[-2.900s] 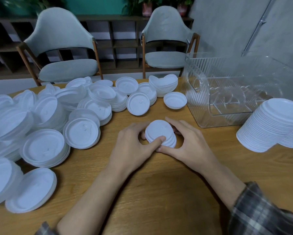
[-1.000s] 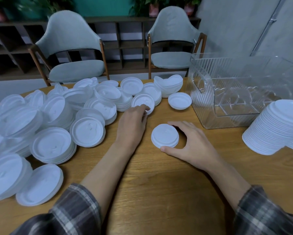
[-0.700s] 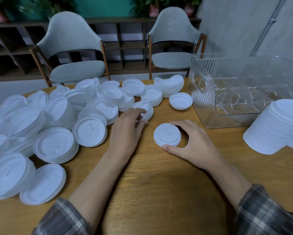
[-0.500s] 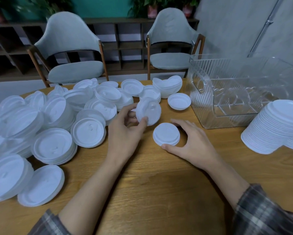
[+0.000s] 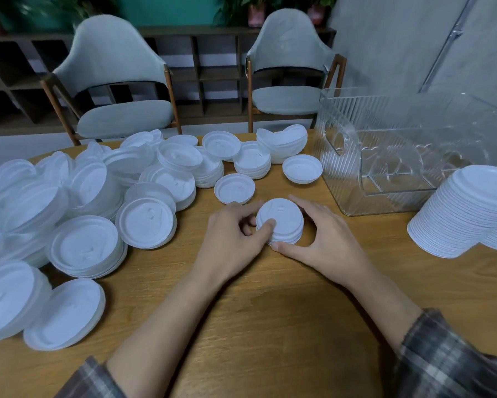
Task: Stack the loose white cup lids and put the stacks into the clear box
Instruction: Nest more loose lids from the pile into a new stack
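Wood tabletop (image 5: 270,326), two grey chairs (image 5: 115,81) behind, dark shelving at back. Left side to centre: heap of loose lids (image 5: 83,196), some in short piles, some rim-up.

Centre, close in front: small stack (image 5: 280,221) of white lids, flat on tabletop, axis upright, domes up. Cupped from both sides.

Left hand (image 5: 230,237): thumb pressed on top of stack at near-left edge, other fingers curled in vs left side. Right hand (image 5: 324,242): fingers curved round far-right side, thumb tip down on the wood at near rim; contact w/ rim likely, can't confirm. Neither hand spread wide, nothing else held.

Clear box (image 5: 385,156) to right & further back from stack, apart from it. Open top, ribbed walls, handle cut-out in the end facing the hands, long side running off right-rear. Inside hard to read thru plastic. Nearer to right hand, so prob. a right-led lift up & over the near wall.

Not yet though, at a guess: much shorter than tall stack (image 5: 471,214) leaning at right edge of tabletop. More lids first; nearest single lid (image 5: 235,188) just beyond left hand, rim-up.
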The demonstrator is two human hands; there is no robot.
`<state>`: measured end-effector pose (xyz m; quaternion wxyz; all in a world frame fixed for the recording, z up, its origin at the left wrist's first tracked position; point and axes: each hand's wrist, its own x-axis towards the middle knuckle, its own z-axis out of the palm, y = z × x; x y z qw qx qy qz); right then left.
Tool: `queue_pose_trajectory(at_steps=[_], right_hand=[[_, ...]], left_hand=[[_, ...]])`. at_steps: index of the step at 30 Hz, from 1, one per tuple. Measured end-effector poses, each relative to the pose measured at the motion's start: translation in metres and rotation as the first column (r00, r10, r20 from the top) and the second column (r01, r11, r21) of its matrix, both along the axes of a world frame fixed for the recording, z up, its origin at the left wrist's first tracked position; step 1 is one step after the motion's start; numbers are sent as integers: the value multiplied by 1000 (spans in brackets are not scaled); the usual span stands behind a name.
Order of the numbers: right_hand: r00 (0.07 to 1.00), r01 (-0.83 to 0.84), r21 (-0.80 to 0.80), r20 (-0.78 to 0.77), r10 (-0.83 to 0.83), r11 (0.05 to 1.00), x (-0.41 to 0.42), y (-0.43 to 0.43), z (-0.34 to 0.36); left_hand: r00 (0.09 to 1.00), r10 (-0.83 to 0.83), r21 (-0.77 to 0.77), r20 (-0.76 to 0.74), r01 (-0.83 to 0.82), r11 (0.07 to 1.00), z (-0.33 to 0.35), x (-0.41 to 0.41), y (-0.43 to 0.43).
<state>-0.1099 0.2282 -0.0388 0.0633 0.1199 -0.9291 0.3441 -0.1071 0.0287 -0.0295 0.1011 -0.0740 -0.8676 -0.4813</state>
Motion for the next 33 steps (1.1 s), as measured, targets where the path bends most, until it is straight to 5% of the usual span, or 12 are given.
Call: queue_pose_trajectory(at_steps=[4, 14, 33], right_hand=[[1000, 1, 1, -1, -1, 1000, 0, 0, 1], [1000, 10, 5, 11, -10, 1000, -1, 0, 1], [999, -30, 20, 35, 29, 999, -3, 4, 0]], left_hand=[[1000, 6, -39, -20, -7, 999, -1, -2, 1], [994, 107, 139, 34, -111, 984, 0, -5, 4], [996, 76, 47, 41, -78, 996, 0, -19, 1]])
